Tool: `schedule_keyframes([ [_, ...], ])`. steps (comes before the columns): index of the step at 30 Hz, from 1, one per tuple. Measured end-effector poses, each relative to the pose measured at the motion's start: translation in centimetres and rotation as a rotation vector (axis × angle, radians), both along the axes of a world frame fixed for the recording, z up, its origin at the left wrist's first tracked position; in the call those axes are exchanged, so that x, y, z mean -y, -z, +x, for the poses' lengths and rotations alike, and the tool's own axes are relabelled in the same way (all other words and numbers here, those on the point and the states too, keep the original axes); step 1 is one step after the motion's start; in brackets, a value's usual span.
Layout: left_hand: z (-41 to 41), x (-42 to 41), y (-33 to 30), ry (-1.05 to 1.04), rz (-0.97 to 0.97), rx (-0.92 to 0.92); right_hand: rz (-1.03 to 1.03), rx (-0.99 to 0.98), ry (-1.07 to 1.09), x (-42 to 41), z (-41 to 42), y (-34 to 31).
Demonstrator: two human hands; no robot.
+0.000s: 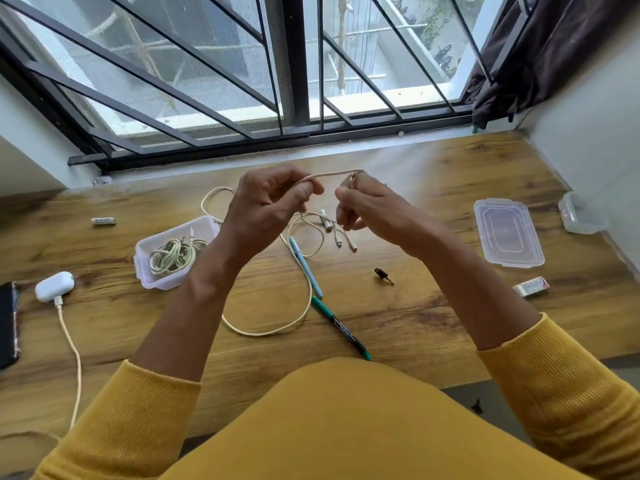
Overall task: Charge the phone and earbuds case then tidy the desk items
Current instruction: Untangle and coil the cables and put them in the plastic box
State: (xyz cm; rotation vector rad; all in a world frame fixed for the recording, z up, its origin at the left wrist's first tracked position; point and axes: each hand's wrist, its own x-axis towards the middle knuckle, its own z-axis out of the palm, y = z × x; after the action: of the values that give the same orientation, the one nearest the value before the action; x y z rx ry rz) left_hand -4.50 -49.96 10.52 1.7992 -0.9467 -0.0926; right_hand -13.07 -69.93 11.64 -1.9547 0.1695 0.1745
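Between the fingertips, up over the middle of the desk (pixel 433 188): a short run of cream cable (pixel 332 174), pulled nearly level from left hand (pixel 270 202) to right hand (pixel 367 207). Left fingers curled round it, thumb pressing it against the forefinger; right fingers pinched on the other end of that run, close by what looks like a plug, too small to be sure. Limp stuff, this, and light, braided by the look of it, sagging straight off the hands and trailing down in loose loops across the wood, one big loop swinging round near the blue pen (pixel 306 268) and the green marker (pixel 341 329). Likely to slither and tangle rather than break, so best taken just behind the plug, not mid-loop, and gathered coil by coil. Further out, to the left, a small clear tub (pixel 145 247) already stuffed with coiled cables. Beyond that, white earbuds case (pixel 54 286) sitting plugged into its own cream lead, dark phone (pixel 8 323) just beside it at the frame's edge. Off right, the tub's lid (pixel 507 232) lying flat, well apart.
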Motion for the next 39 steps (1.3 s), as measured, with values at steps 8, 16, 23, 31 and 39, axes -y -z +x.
schedule_keyframes([
  [8,-1.4,1.2,1.6,0.141,-0.075,-0.160,0.316,0.266,-0.031,-0.5,0.6,-1.2],
  [16,-0.7,1.1,2.1,0.116,-0.023,-0.217,0.738,0.329,-0.184,-0.9,0.7,-3.4],
  [23,1.4,0.0,2.2,-0.045,-0.107,-0.306,0.774,0.230,-0.559,0.2,0.2,-5.2],
  [31,2.2,1.2,0.4,0.050,-0.030,-0.253,0.386,-0.088,-0.862,-1.5,-0.4,-4.0],
  [39,1.7,1.5,-0.2,0.183,0.072,-0.163,-0.132,-0.351,-0.638,-1.8,-0.4,-2.8],
])
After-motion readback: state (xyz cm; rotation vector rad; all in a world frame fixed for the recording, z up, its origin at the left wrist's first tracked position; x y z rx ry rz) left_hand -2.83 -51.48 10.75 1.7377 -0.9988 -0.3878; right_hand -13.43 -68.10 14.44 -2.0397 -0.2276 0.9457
